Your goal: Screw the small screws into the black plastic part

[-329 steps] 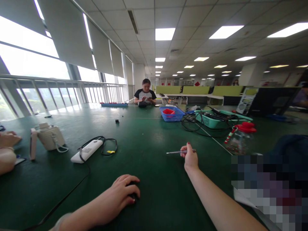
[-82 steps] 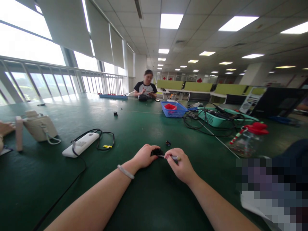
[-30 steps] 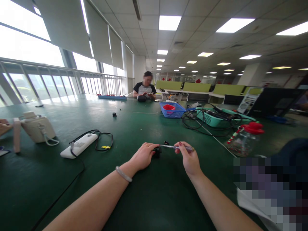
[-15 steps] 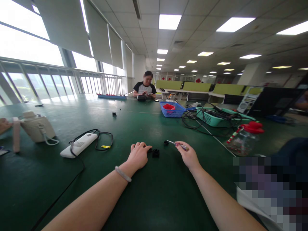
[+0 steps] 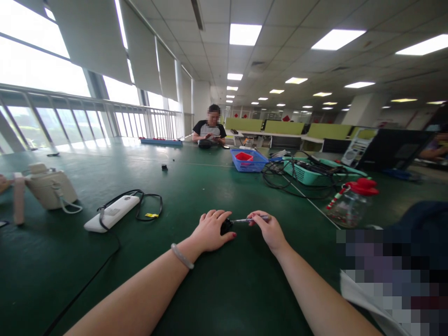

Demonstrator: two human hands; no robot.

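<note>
My left hand (image 5: 213, 229) rests on the green table with its thumb and fingers around a small black square part (image 5: 226, 226), which they partly cover. In my right hand (image 5: 268, 228) is a thin screwdriver (image 5: 241, 220), pinched by its handle and lying nearly level. Its shaft points left, and the tip meets the black part or ends right beside it. What the tip touches is too small to make out.
Left of my hands lies a white power strip (image 5: 112, 213) with a black cable. A clear bottle with a red lid (image 5: 353, 200), a teal basket (image 5: 308, 175) of cables and a blue basket (image 5: 248, 163) stand to the right. A person (image 5: 210, 128) sits across the table.
My left hand has closed around the black square part. The screwdriver has moved left and down to that part. The small black piece formerly at its tip no longer shows separately.
</note>
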